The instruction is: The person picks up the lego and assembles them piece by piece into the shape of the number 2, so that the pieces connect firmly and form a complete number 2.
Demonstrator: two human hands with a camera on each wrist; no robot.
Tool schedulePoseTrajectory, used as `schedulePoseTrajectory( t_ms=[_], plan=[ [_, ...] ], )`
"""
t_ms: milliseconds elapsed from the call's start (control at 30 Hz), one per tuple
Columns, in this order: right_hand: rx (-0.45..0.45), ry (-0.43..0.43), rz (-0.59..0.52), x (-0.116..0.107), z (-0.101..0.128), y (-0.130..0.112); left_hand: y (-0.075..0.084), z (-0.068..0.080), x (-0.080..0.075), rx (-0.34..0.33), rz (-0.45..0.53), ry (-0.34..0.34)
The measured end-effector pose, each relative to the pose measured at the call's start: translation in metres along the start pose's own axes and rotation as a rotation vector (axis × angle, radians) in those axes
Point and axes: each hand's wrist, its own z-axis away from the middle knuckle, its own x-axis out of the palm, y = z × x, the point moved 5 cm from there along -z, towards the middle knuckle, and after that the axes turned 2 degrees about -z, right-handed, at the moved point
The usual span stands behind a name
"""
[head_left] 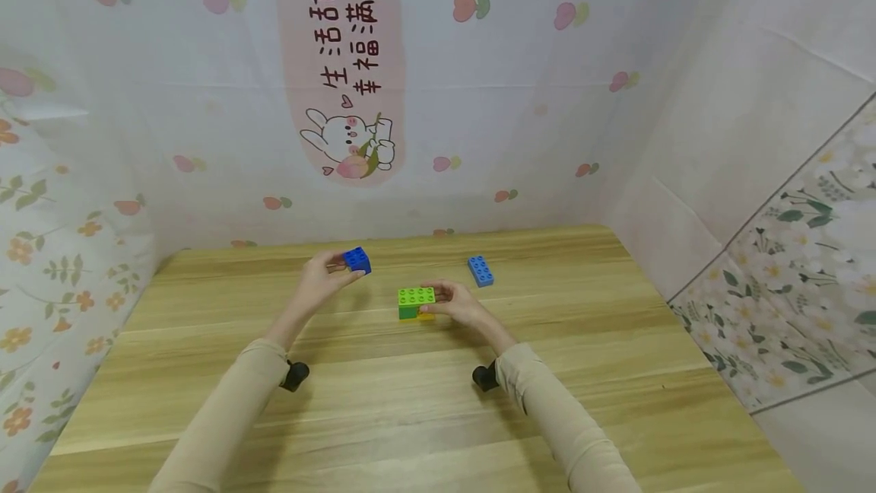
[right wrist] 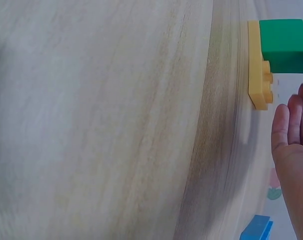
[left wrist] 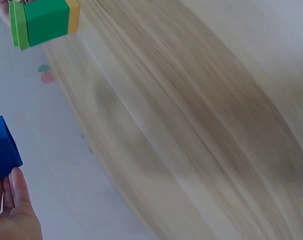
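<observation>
1. My left hand point(head_left: 322, 280) is raised just above the desk point(head_left: 411, 409), left of centre and toward the far edge, and its fingertips pinch a small dark blue brick point(head_left: 357, 259).
2. In the left wrist view the same dark blue brick point(left wrist: 2, 150) sits against my fingers point(left wrist: 14, 200), off the wood.
3. My right hand point(head_left: 457, 303) rests near the middle of the desk, its fingers curled against the right side of a stacked block point(head_left: 416, 303).
4. That stacked block stands on the desk: a lime green brick on top, a darker green one under it, and a yellow plate point(right wrist: 259, 65) at the bottom, sticking out on the right-hand side.
5. A light blue brick point(head_left: 480, 270) lies flat on the desk, just beyond my right hand, closer to the far edge and apart from the stack.
6. A patterned cloth point(head_left: 479, 97) hangs behind the desk's far edge.
</observation>
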Motion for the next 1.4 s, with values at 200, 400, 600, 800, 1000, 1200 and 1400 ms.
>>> schedulePoseTrajectory(
  t_ms=[200,400,600,800,1000,1200,1400],
  plan=[
    [-0.021,-0.001,-0.023,-0.001,-0.009,0.012,0.014,-0.005,0.013,0.011,0.018,-0.032],
    [-0.033,0.028,-0.007,-0.002,-0.016,0.025,0.025,-0.008,0.027,0.013,0.052,-0.069],
    [-0.040,0.009,-0.009,-0.001,-0.004,0.006,0.033,-0.009,0.038,0.019,0.073,-0.094],
    [-0.007,0.007,-0.041,-0.002,-0.008,0.010,0.037,-0.010,0.048,0.058,0.086,-0.120],
    [-0.020,0.018,-0.043,-0.003,-0.017,0.026,0.040,-0.009,0.062,0.103,0.072,-0.165],
    [0.006,0.064,-0.019,-0.005,-0.016,0.028,0.044,-0.008,0.075,0.165,0.026,-0.203],
    [0.028,0.082,-0.009,-0.005,-0.015,0.029,0.048,-0.007,0.084,0.191,0.039,-0.262]
  ],
)
